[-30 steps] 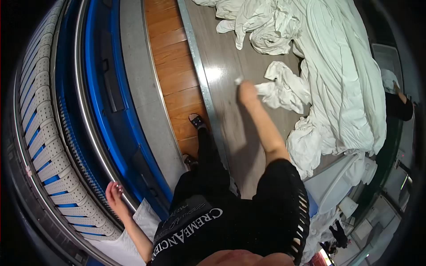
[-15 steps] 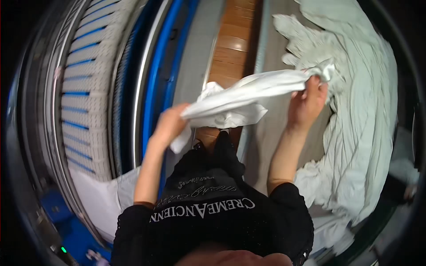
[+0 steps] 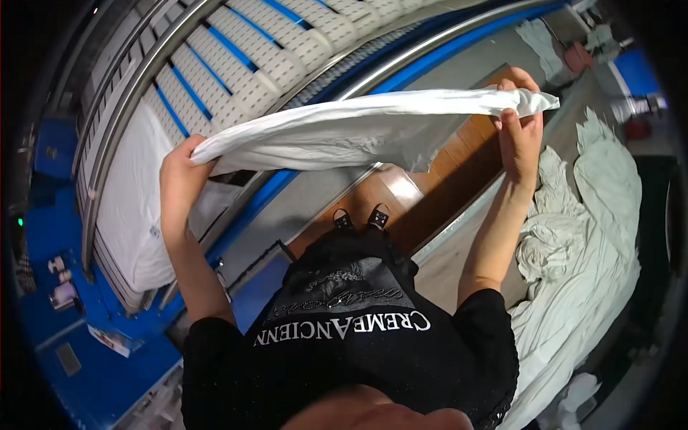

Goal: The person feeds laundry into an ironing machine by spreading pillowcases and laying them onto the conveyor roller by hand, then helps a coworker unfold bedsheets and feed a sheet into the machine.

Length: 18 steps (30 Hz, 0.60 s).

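A white cloth [image 3: 337, 129] is stretched in the air between my two hands, its upper edge nearly straight and its lower part hanging loose. My left hand [image 3: 183, 183] grips one end, fingers closed round it. The other end is pinched between thumb and fingers of my right hand [image 3: 522, 132], with a short tip sticking out beyond them. Behind the cloth runs a machine's perforated belt [image 3: 287, 61], made of pale strips with blue gaps.
A large pile of white cloth [image 3: 573, 279] lies on the table [image 3: 448, 269] at the right. Another white sheet [image 3: 132, 208] lies over the machine at the left. Metal rails [image 3: 107, 154] edge the belt. Wooden flooring [image 3: 459, 161] shows below the cloth.
The view has turned towards the machine. Both hands have moved apart and the cloth, lifted from the table earlier, is now spread wider between them.
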Available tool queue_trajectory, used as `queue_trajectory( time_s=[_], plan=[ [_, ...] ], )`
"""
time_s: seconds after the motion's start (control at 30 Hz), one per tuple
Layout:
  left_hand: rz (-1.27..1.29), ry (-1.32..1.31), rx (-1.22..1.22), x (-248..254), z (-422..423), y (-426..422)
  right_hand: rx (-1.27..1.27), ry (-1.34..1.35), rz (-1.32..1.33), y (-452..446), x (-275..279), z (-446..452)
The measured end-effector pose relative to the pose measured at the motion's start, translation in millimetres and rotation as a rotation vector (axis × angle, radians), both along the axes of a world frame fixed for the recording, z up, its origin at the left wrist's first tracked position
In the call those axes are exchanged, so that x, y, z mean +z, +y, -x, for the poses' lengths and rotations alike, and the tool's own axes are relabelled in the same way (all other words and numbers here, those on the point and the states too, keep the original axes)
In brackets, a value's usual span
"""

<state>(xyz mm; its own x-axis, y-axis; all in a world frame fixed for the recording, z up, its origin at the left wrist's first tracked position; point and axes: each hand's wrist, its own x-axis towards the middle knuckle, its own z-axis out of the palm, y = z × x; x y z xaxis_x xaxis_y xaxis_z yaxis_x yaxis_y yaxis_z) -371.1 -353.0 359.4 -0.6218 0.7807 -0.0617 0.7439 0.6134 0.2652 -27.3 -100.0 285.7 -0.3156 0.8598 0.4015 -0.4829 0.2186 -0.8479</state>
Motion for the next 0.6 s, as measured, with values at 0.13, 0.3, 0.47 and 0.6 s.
queue_trajectory(
  time_s=[0.13, 0.3, 0.47, 0.6],
  plan=[
    [-0.239, -0.369, -0.119, -2, 6, -38, 0.002, -0.247, 0.150, 41, -15, -8],
    [-0.790, -0.653, -0.129, -19, -17, -5, 1.039, -0.469, -0.701, -37, 60, 50],
    [-0.922, -0.709, -0.748, -3, -86, 63, 0.654, -0.290, -0.483, -53, 37, 140],
    [-0.585, -0.486, -0.251, -89, -116, 26, 0.530, -0.293, -0.028, -42, -24, 129]
  ],
)
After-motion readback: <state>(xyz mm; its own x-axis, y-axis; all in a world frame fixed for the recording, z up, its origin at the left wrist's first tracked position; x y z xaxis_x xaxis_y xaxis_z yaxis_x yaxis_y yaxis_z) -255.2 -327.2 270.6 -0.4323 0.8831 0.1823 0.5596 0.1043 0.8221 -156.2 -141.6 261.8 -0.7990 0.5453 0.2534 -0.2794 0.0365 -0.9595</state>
